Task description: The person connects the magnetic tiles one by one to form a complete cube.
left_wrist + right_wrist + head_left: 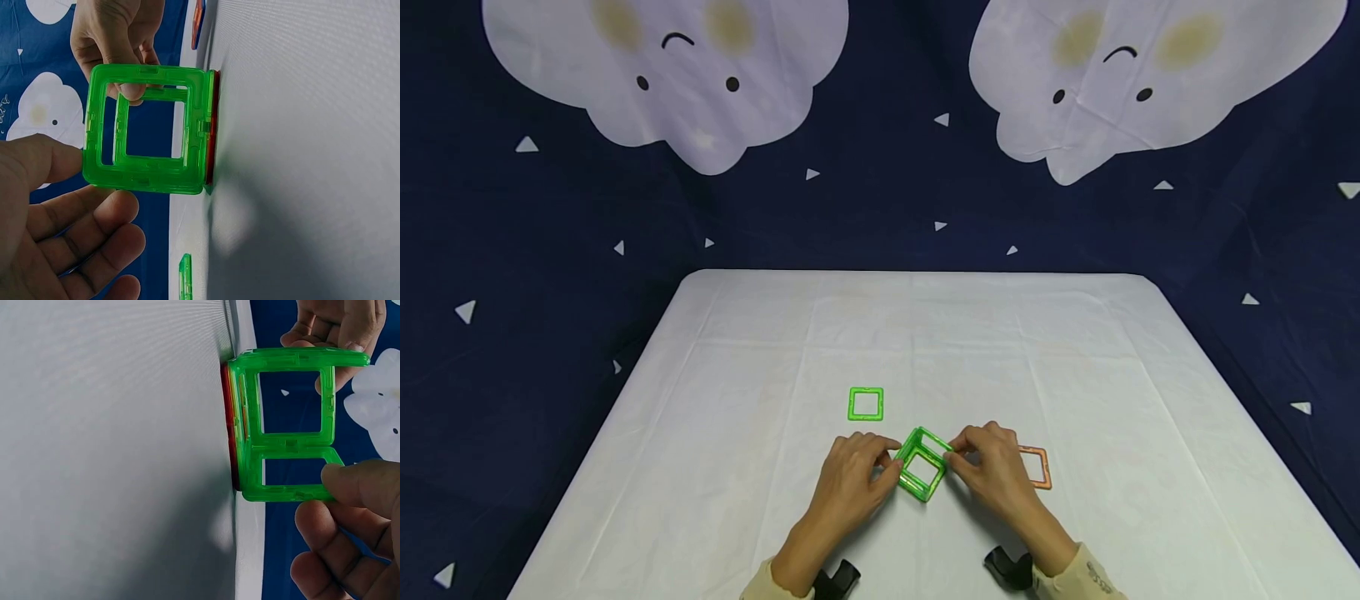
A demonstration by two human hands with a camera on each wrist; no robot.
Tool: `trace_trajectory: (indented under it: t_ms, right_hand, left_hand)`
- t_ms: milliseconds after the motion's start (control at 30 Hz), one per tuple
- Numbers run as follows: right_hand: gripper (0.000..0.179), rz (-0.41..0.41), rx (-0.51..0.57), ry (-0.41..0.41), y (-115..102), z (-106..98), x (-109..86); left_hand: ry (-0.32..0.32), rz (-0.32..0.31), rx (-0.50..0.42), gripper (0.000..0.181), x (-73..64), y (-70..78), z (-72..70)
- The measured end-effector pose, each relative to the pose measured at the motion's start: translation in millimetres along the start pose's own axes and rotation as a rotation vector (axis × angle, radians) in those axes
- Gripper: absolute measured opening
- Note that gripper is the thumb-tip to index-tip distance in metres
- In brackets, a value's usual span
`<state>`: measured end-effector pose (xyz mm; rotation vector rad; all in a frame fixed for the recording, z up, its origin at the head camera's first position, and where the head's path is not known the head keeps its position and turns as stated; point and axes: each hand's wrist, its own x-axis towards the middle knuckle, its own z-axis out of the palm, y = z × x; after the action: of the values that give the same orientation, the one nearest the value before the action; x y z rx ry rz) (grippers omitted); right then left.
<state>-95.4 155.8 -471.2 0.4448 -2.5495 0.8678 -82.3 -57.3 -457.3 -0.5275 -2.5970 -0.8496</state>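
Green square magnetic tiles (922,489) stand together as a partly built box near the table's front middle. Under them a red tile (212,128) lies as the base. My left hand (853,477) pinches the outer edge of a green wall tile (147,182) at the box's left side. On the opposite side, my right hand (996,467) holds another green wall tile (287,492) between thumb and index finger. The box sits between both hands, its top side uncovered, as the head view shows.
A loose green square tile (866,418) lies flat behind the left hand. An orange square tile (1047,469) lies beside the right hand, partly hidden by it. Both are on the white-covered table (715,400). Dark blue cloth with clouds hangs behind.
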Motion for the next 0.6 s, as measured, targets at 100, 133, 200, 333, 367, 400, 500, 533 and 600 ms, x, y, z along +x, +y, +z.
trace_trajectory:
  t_ms: [100, 133, 200, 333, 367, 400, 500, 533, 600]
  right_hand:
    - [0.021, -0.006, 0.002, -0.005, -0.3, 0.5, 0.1]
    - [0.021, -0.007, 0.0, -0.006, -0.2, 0.7, 0.1]
    - [0.021, -0.008, -0.002, -0.009, -0.2, 0.7, 0.1]
    - [0.021, -0.01, -0.007, -0.014, 0.0, 0.5, 0.2]
    - [0.02, -0.011, -0.009, -0.016, 0.0, 0.4, 0.3]
    - [0.02, -0.011, -0.01, -0.018, 0.0, 0.3, 0.3]
    - [0.021, -0.014, -0.011, -0.027, 0.3, -0.3, 0.7]
    - [0.021, -0.017, -0.012, -0.031, 0.5, -0.5, 1.0]
    - [0.021, -0.022, -0.009, -0.039, 0.9, -0.9, 1.6]
  left_hand:
    - [0.004, 0.004, -0.002, 0.012, 0.0, 0.0, 0.1]
    - [0.004, 0.004, -0.001, 0.012, 0.0, 0.0, 0.2]
    - [0.006, 0.006, 0.001, 0.012, -0.1, 0.1, 0.0]
    - [0.005, 0.013, -0.001, 0.014, -0.2, -0.6, -0.9]
    - [0.002, 0.018, -0.005, 0.014, -0.1, -0.9, -1.6]
    - [-0.004, 0.023, -0.011, 0.016, 0.0, -1.4, -2.4]
    - [-0.04, 0.048, -0.037, 0.022, 0.7, -4.1, -5.4]
    - [-0.056, 0.058, -0.05, 0.024, 1.2, -5.2, -6.5]
    - [-0.09, 0.081, -0.079, 0.03, 2.2, -7.6, -8.7]
